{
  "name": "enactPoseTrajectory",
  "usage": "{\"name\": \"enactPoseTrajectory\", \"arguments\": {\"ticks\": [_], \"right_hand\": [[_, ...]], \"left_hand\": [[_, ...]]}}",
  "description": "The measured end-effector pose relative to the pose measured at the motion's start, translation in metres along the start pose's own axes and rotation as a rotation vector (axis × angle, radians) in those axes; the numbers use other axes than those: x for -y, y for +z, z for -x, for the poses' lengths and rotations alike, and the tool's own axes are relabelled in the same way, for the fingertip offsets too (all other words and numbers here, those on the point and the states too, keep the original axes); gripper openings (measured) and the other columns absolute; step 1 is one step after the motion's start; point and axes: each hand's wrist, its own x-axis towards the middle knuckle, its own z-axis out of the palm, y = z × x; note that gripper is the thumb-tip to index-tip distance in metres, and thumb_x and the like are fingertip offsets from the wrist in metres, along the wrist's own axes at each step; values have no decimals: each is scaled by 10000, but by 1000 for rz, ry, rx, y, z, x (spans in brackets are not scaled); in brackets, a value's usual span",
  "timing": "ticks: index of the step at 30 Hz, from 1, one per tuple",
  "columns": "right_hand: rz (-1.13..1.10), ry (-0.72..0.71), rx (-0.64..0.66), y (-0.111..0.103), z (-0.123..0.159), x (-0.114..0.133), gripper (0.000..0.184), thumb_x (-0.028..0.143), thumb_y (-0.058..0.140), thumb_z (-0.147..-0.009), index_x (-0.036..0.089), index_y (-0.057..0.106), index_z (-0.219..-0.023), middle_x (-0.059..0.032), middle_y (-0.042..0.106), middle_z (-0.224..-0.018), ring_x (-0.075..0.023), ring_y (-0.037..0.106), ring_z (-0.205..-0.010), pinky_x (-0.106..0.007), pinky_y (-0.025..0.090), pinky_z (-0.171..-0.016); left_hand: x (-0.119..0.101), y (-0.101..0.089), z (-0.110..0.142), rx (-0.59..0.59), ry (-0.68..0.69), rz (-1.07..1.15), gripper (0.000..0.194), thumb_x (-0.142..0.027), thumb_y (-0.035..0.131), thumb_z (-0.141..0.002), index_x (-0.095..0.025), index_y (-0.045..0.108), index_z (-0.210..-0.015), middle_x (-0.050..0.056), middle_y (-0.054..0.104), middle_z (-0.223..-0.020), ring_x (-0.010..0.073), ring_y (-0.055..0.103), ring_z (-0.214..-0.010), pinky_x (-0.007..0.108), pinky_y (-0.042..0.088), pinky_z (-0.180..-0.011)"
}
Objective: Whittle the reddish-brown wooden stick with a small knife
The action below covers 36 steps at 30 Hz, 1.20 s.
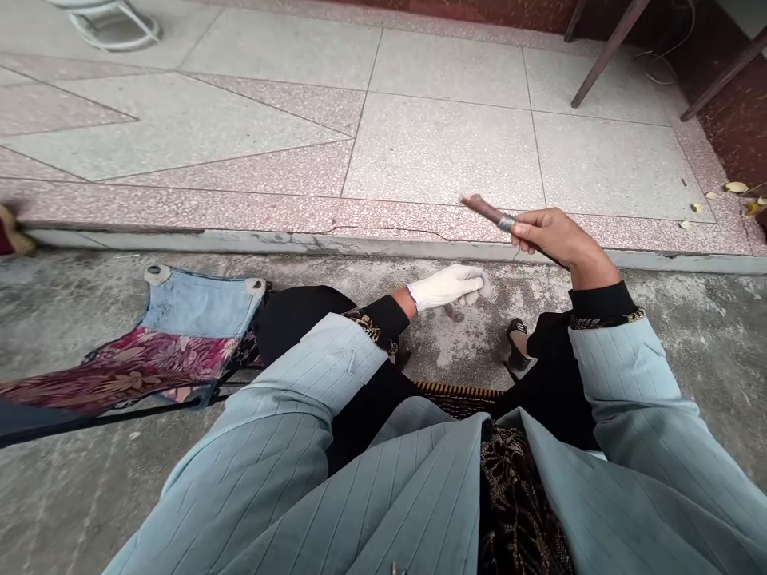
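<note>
Just over the edge of the step [252, 242], there's a brown stick [486, 210] sitting in the right hand [546, 234], held up in the air rather than resting on anything. It points left and a bit away from the person, so its long axis runs on a slant from the fingers out toward the pale tiles [443, 148], more sideways than forward. Looks-wise it's short and reddish brown, kinda rough, with a bump near the far end and a narrow tip with a paler bit on it. Silvery wire [506, 222] is wound in tight coils right beside the fingers. The right hand is bare and pinching the near end, thumb along the top and fingers curled underneath, with the wrist bent inward and the forearm reaching forward. The left hand [448, 287] wears a white knit glove, greyish at the fingertips, and sits lower, closer to the body, left of the stick. That arm angles across to the right over the concrete [437, 351], back of the hand up, fingers bent. Honestly can't make out whether those fingers have hold of something, the glove hides it.
</note>
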Motion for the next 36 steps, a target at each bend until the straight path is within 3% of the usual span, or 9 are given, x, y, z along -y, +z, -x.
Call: {"name": "enactPoseTrajectory", "arguments": {"ticks": [4, 10, 14, 17, 19, 24, 29, 33, 36], "right_hand": [[438, 140, -90, 12, -13, -9, 324, 382, 525, -937, 129, 727, -932, -86, 652, -782, -170, 548, -691, -302, 353, -649], [886, 193, 227, 31, -21, -9, 292, 336, 569, -909, 132, 768, -975, -158, 713, -968, -249, 611, -864, -328, 354, -688], [765, 139, 542, 35, -15, -4, 196, 258, 629, -863, 161, 788, -922, -81, 690, -769, -183, 570, -692, -311, 345, -636], [442, 70, 809, 31, -7, 2, 254, 309, 640, -857, 157, 791, -994, -38, 659, -708, -147, 533, -637, -291, 362, -630], [204, -44, 865, 25, -1, 7, 368, 419, 652, -852, 171, 777, -1092, -29, 676, -768, -138, 534, -665, -280, 376, -649], [-9, -118, 296, 13, 6, 13, 365, 483, 639, -843, 175, 774, -983, -6, 629, -713, -119, 499, -645, -267, 354, -629], [111, 26, -8, 14, -2, 4, 284, 386, 581, -883, 153, 669, -746, -9, 552, -618, -109, 448, -571, -273, 313, -578], [529, 126, -104, 23, -13, -6, 243, 342, 574, -910, 155, 696, -812, -68, 619, -737, -150, 483, -649, -304, 297, -606], [771, 170, 91, 38, -17, -7, 214, 307, 600, -908, 139, 721, -853, -116, 661, -819, -179, 517, -688, -321, 301, -621]], "left_hand": [[-21, 7, 8, 104, -11, -245, 308, -389, 501, -929, -138, 678, -958, -1, 570, -631, 92, 499, -566, 202, 369, -551], [-38, -10, 22, 57, 26, -362, 290, -353, 495, -901, -140, 690, -930, -17, 567, -637, 82, 460, -554, 215, 355, -586], [-32, -24, 24, -125, 24, -357, 310, -389, 512, -890, -136, 680, -953, -4, 613, -741, 82, 492, -591, 214, 374, -609], [-29, -30, 21, -271, -13, -436, 285, -364, 517, -886, -138, 678, -947, -12, 603, -715, 87, 479, -571, 212, 355, -575], [-27, -31, 18, -292, -23, -406, 267, -345, 509, -892, -137, 672, -933, -12, 593, -695, 87, 475, -561, 209, 355, -559], [-15, -19, 11, -346, -24, -223, 288, -380, 506, -921, -129, 647, -920, 8, 580, -702, 91, 503, -570, 205, 391, -539], [-4, -2, 7, -19, 8, -79, 326, -433, 479, -944, -142, 621, -907, 2, 561, -684, 86, 498, -568, 195, 394, -534], [-11, 0, 10, 6, 40, -215, 336, -438, 498, -929, -140, 651, -898, -1, 569, -651, 86, 474, -548, 204, 382, -547], [-20, -8, 15, -95, 57, -312, 303, -414, 556, -889, -136, 677, -901, 3, 588, -679, 90, 479, -572, 213, 376, -572]]}}
